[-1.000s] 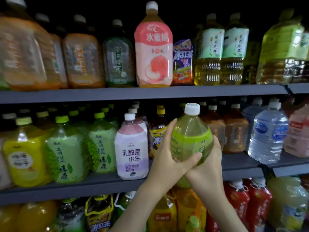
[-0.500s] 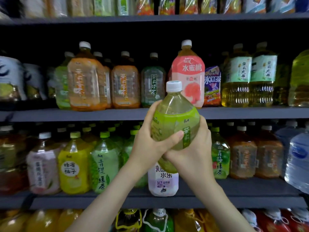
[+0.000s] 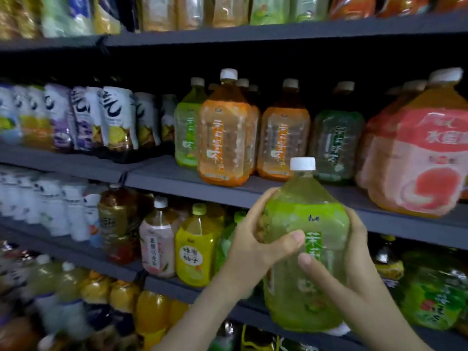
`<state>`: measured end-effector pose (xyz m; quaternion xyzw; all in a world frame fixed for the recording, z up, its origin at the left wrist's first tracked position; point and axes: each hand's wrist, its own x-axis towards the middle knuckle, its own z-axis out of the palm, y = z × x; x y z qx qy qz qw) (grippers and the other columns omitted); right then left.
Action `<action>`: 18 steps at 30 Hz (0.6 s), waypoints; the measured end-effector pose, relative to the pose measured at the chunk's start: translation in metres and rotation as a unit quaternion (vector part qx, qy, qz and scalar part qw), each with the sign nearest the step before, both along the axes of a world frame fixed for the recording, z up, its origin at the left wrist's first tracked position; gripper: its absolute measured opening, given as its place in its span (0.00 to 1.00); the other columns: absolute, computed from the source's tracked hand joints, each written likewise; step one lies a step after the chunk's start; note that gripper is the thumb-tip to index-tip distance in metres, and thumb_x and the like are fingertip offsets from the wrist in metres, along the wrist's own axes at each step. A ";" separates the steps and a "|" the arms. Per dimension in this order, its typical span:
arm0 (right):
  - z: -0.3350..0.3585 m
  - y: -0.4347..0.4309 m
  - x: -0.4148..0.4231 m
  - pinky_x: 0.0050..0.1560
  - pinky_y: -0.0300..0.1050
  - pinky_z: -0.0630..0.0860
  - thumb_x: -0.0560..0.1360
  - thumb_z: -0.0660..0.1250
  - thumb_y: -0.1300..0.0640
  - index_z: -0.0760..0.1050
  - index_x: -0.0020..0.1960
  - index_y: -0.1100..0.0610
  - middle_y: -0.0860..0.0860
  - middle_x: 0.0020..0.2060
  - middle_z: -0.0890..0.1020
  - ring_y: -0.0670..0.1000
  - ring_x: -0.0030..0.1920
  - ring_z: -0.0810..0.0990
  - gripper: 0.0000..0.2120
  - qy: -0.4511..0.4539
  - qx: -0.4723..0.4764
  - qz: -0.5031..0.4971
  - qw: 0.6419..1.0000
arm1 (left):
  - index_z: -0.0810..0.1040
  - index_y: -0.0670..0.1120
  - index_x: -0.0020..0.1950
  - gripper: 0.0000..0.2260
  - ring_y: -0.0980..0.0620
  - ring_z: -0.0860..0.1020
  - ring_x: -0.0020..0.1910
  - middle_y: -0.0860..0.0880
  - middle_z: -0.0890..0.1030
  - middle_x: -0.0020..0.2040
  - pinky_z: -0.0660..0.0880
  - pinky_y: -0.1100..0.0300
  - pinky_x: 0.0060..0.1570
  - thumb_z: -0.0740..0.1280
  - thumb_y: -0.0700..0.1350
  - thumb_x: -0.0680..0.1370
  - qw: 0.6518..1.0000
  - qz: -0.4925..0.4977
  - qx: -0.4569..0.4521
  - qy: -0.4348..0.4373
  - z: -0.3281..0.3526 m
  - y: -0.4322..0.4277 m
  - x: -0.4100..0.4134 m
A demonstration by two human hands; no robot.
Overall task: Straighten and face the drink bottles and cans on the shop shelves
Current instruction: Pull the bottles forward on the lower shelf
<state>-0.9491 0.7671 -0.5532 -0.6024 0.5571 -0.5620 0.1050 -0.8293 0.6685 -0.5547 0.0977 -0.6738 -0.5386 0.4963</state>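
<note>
A large green tea bottle (image 3: 304, 219) with a white cap is held upright in the air in front of the shelves. My left hand (image 3: 255, 239) grips its left side, thumb across the green label. My right hand (image 3: 354, 269) wraps round its right side, thumb on the front below the label. Behind it on the upper shelf (image 3: 177, 177) stand a matching green bottle (image 3: 187, 133), two orange tea bottles (image 3: 224, 140), a dark green bottle (image 3: 334, 143) and a pink peach bottle (image 3: 420, 158).
White-labelled bottles (image 3: 111, 117) fill the upper shelf's left end. The shelf below holds a pink bottle (image 3: 157, 239), a yellow bottle (image 3: 195, 249) and white bottles (image 3: 50, 206). Orange drinks (image 3: 149, 310) sit lower. A bare stretch of shelf lies in front of the matching green bottle.
The view has swung left and up, so the upper shelf now fills the frame. Both hands have kept their grip and carried the green bottle up and left along the shelves.
</note>
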 end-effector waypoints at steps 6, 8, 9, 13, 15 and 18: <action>0.060 -0.015 0.043 0.53 0.34 0.75 0.70 0.70 0.46 0.58 0.59 0.24 0.34 0.56 0.75 0.38 0.58 0.76 0.28 -0.074 0.059 0.115 0.989 | 0.73 0.61 0.59 0.26 0.61 0.79 0.54 0.63 0.81 0.52 0.76 0.65 0.49 0.73 0.51 0.63 0.994 0.038 0.082 -0.058 0.053 -0.008 0.056; 0.072 -0.018 0.053 0.52 0.33 0.75 0.67 0.71 0.41 0.56 0.62 0.27 0.34 0.57 0.76 0.37 0.58 0.76 0.31 -0.089 0.101 0.111 0.985 | 0.72 0.60 0.60 0.28 0.59 0.79 0.55 0.62 0.81 0.54 0.76 0.63 0.50 0.74 0.53 0.62 0.990 0.055 0.098 -0.081 0.067 -0.008 0.074; 0.078 -0.019 0.059 0.51 0.32 0.75 0.64 0.71 0.38 0.55 0.62 0.28 0.32 0.56 0.77 0.36 0.57 0.76 0.34 -0.087 0.129 0.098 0.983 | 0.72 0.58 0.61 0.29 0.57 0.79 0.56 0.60 0.81 0.54 0.76 0.62 0.51 0.74 0.53 0.61 0.989 0.060 0.103 -0.091 0.075 -0.007 0.083; 0.100 -0.027 0.083 0.45 0.28 0.72 0.60 0.79 0.47 0.65 0.55 0.35 0.29 0.43 0.79 0.31 0.48 0.78 0.31 -0.077 0.198 0.041 0.976 | 0.69 0.53 0.65 0.30 0.55 0.77 0.60 0.56 0.79 0.59 0.74 0.62 0.54 0.75 0.49 0.65 0.984 0.085 0.045 -0.151 0.112 -0.008 0.122; 0.110 -0.036 0.100 0.47 0.27 0.73 0.59 0.81 0.54 0.67 0.59 0.38 0.27 0.42 0.80 0.28 0.47 0.77 0.36 -0.111 0.189 0.047 0.974 | 0.67 0.57 0.68 0.32 0.55 0.74 0.64 0.58 0.75 0.63 0.73 0.61 0.58 0.75 0.48 0.66 0.978 0.083 -0.003 -0.193 0.137 -0.014 0.142; 0.123 -0.060 0.130 0.50 0.31 0.75 0.56 0.81 0.50 0.65 0.67 0.43 0.29 0.49 0.80 0.32 0.51 0.78 0.43 -0.153 0.144 0.041 0.977 | 0.63 0.64 0.69 0.36 0.56 0.69 0.69 0.59 0.70 0.68 0.70 0.52 0.65 0.76 0.52 0.66 0.961 0.070 -0.072 -0.257 0.175 -0.035 0.170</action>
